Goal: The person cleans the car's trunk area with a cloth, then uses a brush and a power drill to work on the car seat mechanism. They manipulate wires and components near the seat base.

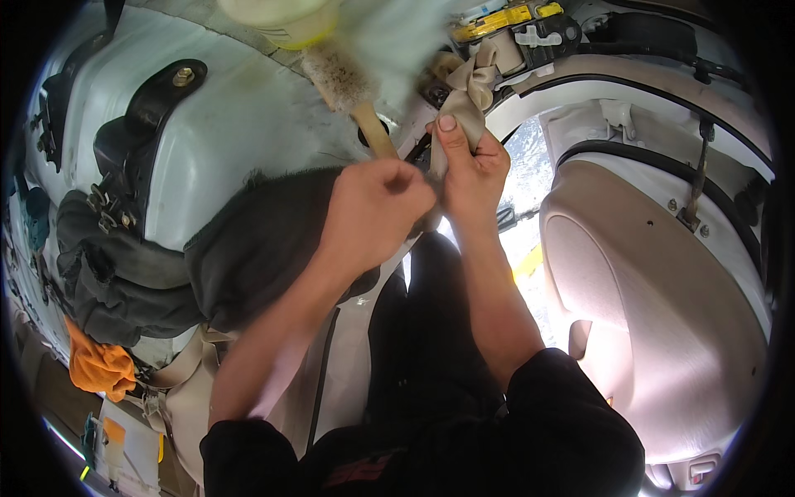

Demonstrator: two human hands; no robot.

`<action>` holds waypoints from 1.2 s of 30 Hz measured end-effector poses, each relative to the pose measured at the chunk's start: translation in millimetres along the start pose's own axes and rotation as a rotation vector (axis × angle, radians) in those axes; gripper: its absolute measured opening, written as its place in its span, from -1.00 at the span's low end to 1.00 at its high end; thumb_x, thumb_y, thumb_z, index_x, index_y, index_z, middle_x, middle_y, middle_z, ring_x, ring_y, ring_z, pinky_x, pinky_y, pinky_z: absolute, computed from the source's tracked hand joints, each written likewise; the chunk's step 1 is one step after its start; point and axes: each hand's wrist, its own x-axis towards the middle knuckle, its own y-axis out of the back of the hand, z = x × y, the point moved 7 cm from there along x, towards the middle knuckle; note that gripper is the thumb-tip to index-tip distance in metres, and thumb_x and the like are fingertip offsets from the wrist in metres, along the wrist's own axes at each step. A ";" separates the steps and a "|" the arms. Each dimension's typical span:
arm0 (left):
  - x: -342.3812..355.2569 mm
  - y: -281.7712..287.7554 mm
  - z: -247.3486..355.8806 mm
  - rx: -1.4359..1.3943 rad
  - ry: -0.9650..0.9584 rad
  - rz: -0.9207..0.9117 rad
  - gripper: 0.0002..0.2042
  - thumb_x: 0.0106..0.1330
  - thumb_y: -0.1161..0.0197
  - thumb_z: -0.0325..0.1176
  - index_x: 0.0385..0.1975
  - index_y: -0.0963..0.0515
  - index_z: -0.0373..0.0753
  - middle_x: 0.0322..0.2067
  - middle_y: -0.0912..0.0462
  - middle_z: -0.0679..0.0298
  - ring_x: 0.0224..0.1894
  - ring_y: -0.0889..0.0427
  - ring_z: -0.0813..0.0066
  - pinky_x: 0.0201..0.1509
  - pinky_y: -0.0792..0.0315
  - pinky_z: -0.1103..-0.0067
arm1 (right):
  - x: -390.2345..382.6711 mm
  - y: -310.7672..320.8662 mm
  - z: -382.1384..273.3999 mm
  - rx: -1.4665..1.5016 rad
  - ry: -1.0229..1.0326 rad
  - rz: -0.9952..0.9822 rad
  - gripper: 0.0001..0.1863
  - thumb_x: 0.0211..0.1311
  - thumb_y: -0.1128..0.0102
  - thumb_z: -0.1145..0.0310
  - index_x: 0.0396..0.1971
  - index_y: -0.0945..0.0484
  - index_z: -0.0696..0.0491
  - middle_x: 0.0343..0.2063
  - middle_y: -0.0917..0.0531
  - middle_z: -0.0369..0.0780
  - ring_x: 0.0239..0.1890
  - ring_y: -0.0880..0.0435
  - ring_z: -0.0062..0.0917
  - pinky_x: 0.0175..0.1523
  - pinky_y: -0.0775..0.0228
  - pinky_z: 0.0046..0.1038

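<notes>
Gripping a wooden-handled brush, the left hand has its fingers curled tight around the lower end of the handle, so the pale bristle head points up and away toward the white painted metal panel of a stripped vehicle interior. The bristles look blurred, which suggests the brush is in motion. The right hand pinches a beige seat belt strap between thumb and folded fingers, thumb pressed flat on the front of the webbing; held this way the strap is kept taut and steady just beside the brush head, within its reach. The strap runs up to a fitting near a yellow part at the top of the view.

Below the left hand lies a dark grey carpet piece, folded back off the panel. A black bracket with a bolt sits on the white metal at the left, and an orange cloth lies lower left. At the right stands a beige rounded wheel-arch trim. Both forearms emerge from black sleeves.
</notes>
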 end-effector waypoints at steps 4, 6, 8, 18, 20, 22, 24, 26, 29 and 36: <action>-1.6 18.0 -13.7 -0.157 -0.030 0.074 -0.82 0.19 -0.27 -0.38 -0.40 -0.65 -0.39 -0.51 -0.64 0.36 -0.44 -0.53 0.68 -0.33 -0.42 0.69 | 1.7 3.2 6.5 0.025 -0.040 -0.028 -0.69 0.33 -0.30 0.20 -0.37 -0.66 0.20 -0.51 -0.62 -0.37 -0.43 -0.45 -0.75 -0.29 -0.31 -0.63; 7.3 24.1 -9.6 -0.328 -0.031 0.117 -0.82 0.22 -0.27 -0.38 -0.39 -0.66 -0.41 -0.50 -0.63 0.38 -0.42 -0.54 0.67 -0.32 -0.42 0.69 | 1.2 4.6 10.4 0.044 -0.046 -0.033 -0.69 0.33 -0.30 0.20 -0.37 -0.67 0.19 -0.52 -0.61 -0.38 -0.44 -0.44 -0.75 -0.29 -0.30 -0.63; 23.7 25.2 4.5 -0.462 -0.007 0.141 -0.82 0.24 -0.27 -0.39 -0.39 -0.66 -0.42 -0.49 -0.62 0.39 -0.42 -0.53 0.68 -0.32 -0.41 0.70 | 1.7 2.6 12.9 0.055 -0.035 -0.048 -0.70 0.33 -0.29 0.21 -0.34 -0.67 0.19 -0.52 -0.61 -0.39 -0.44 -0.44 -0.76 -0.30 -0.30 -0.64; 31.7 -1.0 1.5 -0.336 0.020 -0.019 -0.81 0.20 -0.27 -0.34 -0.49 -0.61 -0.38 -0.58 -0.56 0.40 -0.57 -0.41 0.73 -0.50 -0.31 0.68 | 1.9 -3.3 4.7 0.005 0.056 -0.015 -0.70 0.35 -0.27 0.20 -0.32 -0.67 0.19 -0.52 -0.61 -0.38 -0.44 -0.46 -0.75 -0.30 -0.30 -0.63; 32.2 -5.1 -5.1 -0.243 0.045 -0.065 -0.80 0.19 -0.26 -0.32 -0.49 -0.59 -0.37 -0.60 -0.53 0.40 -0.57 -0.41 0.72 -0.50 -0.31 0.67 | 3.3 -5.2 1.1 -0.045 0.090 -0.015 -0.68 0.35 -0.27 0.17 -0.33 -0.67 0.18 -0.51 -0.62 -0.36 -0.43 -0.47 -0.74 -0.28 -0.31 -0.62; 29.9 -8.5 -10.3 -0.181 0.073 -0.114 -0.80 0.17 -0.25 -0.31 -0.48 -0.57 -0.35 -0.61 -0.51 0.40 -0.57 -0.41 0.71 -0.49 -0.31 0.67 | 4.2 -4.8 -0.3 -0.038 0.076 -0.026 -0.65 0.34 -0.27 0.14 -0.34 -0.68 0.18 -0.50 -0.63 -0.35 -0.43 -0.49 -0.72 -0.27 -0.33 -0.60; 22.9 -8.9 -16.4 -0.148 0.104 -0.166 -0.80 0.15 -0.25 -0.29 -0.47 -0.56 -0.33 -0.61 -0.49 0.40 -0.55 -0.42 0.70 -0.47 -0.32 0.67 | 4.2 -3.7 3.3 -0.019 0.027 -0.035 -0.64 0.33 -0.28 0.12 -0.35 -0.68 0.18 -0.49 -0.63 -0.34 -0.43 -0.50 -0.71 -0.26 -0.34 -0.59; 13.2 -7.5 -15.5 -0.055 0.062 -0.247 -0.82 0.15 -0.24 -0.31 -0.46 -0.56 -0.32 -0.59 -0.50 0.41 -0.51 -0.44 0.70 -0.43 -0.34 0.67 | 4.9 -2.4 10.5 0.014 -0.057 -0.043 -0.64 0.33 -0.28 0.11 -0.35 -0.69 0.17 -0.49 -0.63 -0.34 -0.43 -0.50 -0.70 -0.26 -0.35 -0.59; 3.4 5.9 -18.4 -0.047 0.006 -0.256 -0.86 0.19 -0.23 -0.34 -0.45 -0.56 -0.30 -0.55 -0.50 0.42 -0.46 -0.45 0.71 -0.38 -0.35 0.67 | 3.3 1.6 19.6 0.093 -0.186 -0.063 -0.63 0.34 -0.27 0.11 -0.31 -0.68 0.17 -0.44 -0.65 -0.32 -0.42 -0.52 -0.69 -0.26 -0.36 -0.61; 19.0 29.3 -9.8 -0.708 -0.141 -0.065 -0.89 0.34 -0.29 -0.39 -0.23 -0.56 -0.25 -0.30 -0.60 0.44 -0.25 -0.53 0.74 -0.14 -0.41 0.72 | 0.6 -4.7 18.4 0.398 -0.257 -0.116 -0.62 0.37 -0.23 0.11 -0.25 -0.64 0.19 -0.31 -0.67 -0.27 -0.34 -0.58 -0.67 -0.19 -0.42 -0.60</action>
